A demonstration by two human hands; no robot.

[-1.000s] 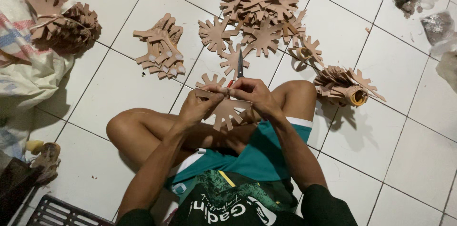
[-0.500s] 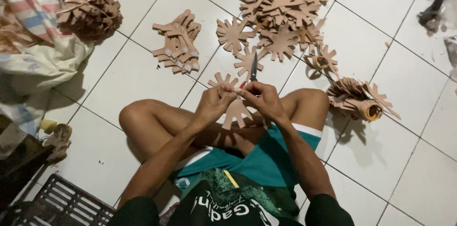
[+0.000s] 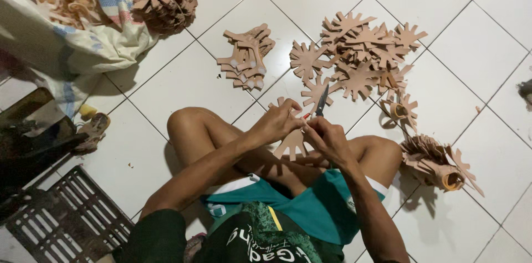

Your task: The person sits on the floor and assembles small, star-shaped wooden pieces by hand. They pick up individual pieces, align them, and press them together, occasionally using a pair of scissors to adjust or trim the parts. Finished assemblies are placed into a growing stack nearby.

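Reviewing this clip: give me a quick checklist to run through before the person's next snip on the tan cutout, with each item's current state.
1. Left hand grips the tan cutout: ok, fingers wrap its upper edge.
2. Right hand holds the scissors: ok, blades point up and away from the body.
3. Blades set on the cutout's edge: cannot tell, hands hide the contact.
4. Left fingers out of the blades' path: cannot tell, both hands sit close together.
5. Pile of cutouts within reach on the tiled floor: ok, just beyond the knees.
6. Rolled bundle apart from the work: ok, beside the right knee.
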